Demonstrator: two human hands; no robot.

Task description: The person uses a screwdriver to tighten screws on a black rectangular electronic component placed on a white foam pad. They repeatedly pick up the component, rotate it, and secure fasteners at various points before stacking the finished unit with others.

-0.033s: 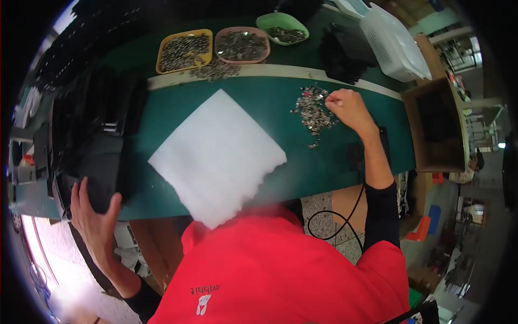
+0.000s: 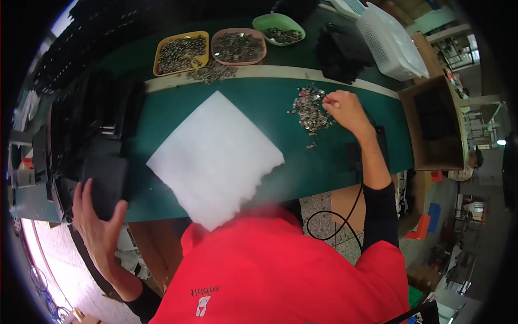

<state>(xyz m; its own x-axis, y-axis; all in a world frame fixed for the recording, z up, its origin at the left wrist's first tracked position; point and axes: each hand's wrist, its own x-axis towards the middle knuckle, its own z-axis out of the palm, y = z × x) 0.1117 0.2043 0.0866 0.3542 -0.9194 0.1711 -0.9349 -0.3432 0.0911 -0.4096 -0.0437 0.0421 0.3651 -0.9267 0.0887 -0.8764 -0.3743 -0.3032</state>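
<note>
On the left, my left hand (image 2: 100,224) spans a flat black rectangular piece (image 2: 107,175), thumb at its right edge and fingers along its left. That piece lies by a stack of similar black pieces. Toward the right, my right hand (image 2: 347,110) pinches at the upper right edge of a loose pile of small shiny metal parts (image 2: 310,110). Thumb and forefinger close on a small metal part, whose exact shape is too small to make out. Between my hands a white soft sheet (image 2: 216,156) lies turned cornerwise, its lower end reaching my red shirt.
Along the back stand a yellow tray (image 2: 156,62), a pink tray (image 2: 237,62) and a green tray (image 2: 259,24) of small metal parts. Some parts (image 2: 213,73) have spilled in front. A white perforated basket (image 2: 388,46) and a cardboard box (image 2: 457,129) stand at right; a black cable (image 2: 353,208) hangs below.
My left hand has shifted slightly right, and the black piece with it, now showing as a separate rectangle. My right hand stays at the metal pile.
</note>
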